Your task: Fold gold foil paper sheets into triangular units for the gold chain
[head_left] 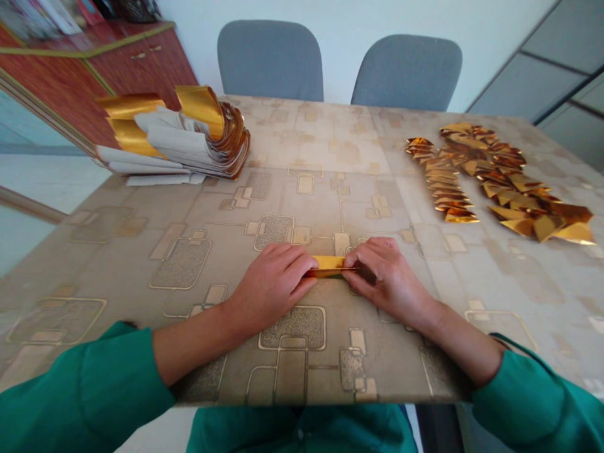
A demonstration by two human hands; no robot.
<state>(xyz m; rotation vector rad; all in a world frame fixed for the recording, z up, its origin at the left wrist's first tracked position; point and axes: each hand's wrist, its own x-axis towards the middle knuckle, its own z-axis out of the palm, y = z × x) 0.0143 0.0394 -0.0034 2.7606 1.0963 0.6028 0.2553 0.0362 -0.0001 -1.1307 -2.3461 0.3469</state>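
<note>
A narrow folded strip of gold foil paper (329, 264) stretches between my two hands, low over the middle of the table near its front edge. My left hand (278, 277) pinches its left end between thumb and fingers. At the right end, my right hand (384, 274) has its thumb and fingertips closed on the paper. Part of each end is covered by the fingers. Far to the right lie rows of folded gold paper pieces (453, 185), nested one against another. A thick stack of gold and white paper sheets (177, 141), bent over, sits at the back left.
The table (302, 207) has a patterned beige cover. Two grey chairs (270, 60) stand behind its far edge, against the wall. A reddish wooden cabinet (141, 69) with things on top is at the back left, and grey cabinets (557, 69) are at the back right.
</note>
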